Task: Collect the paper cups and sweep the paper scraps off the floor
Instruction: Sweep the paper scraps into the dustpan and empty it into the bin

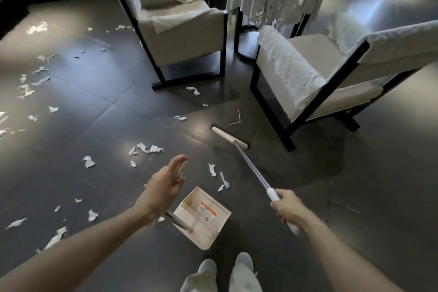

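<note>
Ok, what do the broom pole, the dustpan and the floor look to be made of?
The broom pole looks like metal: shiny silver with a glint. The dustpan is probably matte cream plastic, with moulded comb teeth. The floor seems dark polished tile: joint lines and glare.

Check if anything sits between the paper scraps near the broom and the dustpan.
Nothing visible does. The paper scraps lie on bare floor between the dustpan and the head of the broom. The nearer chair stands farther out, beyond that head.
</note>
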